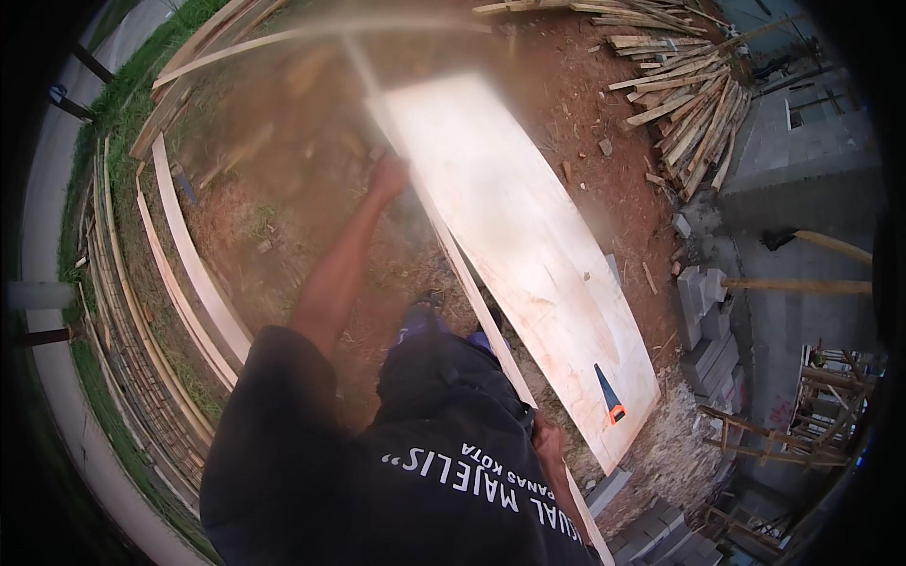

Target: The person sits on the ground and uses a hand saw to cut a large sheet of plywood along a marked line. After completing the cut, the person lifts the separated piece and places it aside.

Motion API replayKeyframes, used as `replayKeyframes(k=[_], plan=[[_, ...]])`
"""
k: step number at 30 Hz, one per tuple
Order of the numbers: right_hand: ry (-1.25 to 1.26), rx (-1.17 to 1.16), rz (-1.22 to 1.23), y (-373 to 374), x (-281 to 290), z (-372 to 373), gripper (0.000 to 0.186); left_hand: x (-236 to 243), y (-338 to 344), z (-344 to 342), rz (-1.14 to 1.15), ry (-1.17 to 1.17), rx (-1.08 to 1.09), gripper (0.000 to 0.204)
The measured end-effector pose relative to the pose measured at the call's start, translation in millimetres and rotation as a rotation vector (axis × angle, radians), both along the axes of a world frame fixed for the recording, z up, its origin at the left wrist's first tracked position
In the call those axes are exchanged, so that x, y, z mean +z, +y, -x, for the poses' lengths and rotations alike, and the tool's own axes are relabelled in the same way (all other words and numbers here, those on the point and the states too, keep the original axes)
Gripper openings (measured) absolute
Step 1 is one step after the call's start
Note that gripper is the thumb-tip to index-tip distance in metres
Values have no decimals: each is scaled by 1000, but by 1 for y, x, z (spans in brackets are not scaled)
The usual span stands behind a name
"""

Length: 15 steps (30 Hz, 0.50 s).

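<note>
A long, narrow wooden batten runs beside the left edge of a large pale plywood sheet. My left hand, at the end of my outstretched arm, is closed around the far part of the batten; haze blurs its fingers. Close to my waist, my right hand grips the near part of the same batten, its fingers curled round the edge. On the near end of the sheet lies a handsaw with a dark blade and an orange-and-black handle.
Long planks and bamboo poles lie at the left, beside grass and a road. A heap of loose wood strips sits at the far right. Grey blocks are stacked along the right, near a grey wall. Bare reddish soil surrounds me.
</note>
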State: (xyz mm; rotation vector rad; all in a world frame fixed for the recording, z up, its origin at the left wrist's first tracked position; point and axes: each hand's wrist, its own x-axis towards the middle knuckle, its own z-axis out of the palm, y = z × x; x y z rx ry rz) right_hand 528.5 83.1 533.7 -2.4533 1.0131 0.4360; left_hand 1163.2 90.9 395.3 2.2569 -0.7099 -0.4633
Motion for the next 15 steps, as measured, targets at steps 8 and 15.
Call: replayKeyframes(k=[8,15], plan=[[-40,44,18,14,2,4,29,-10,6,-24,119,-158,569,42],[-62,61,48,26,7,10,28,-58,21,-71,-85,264,521,47]])
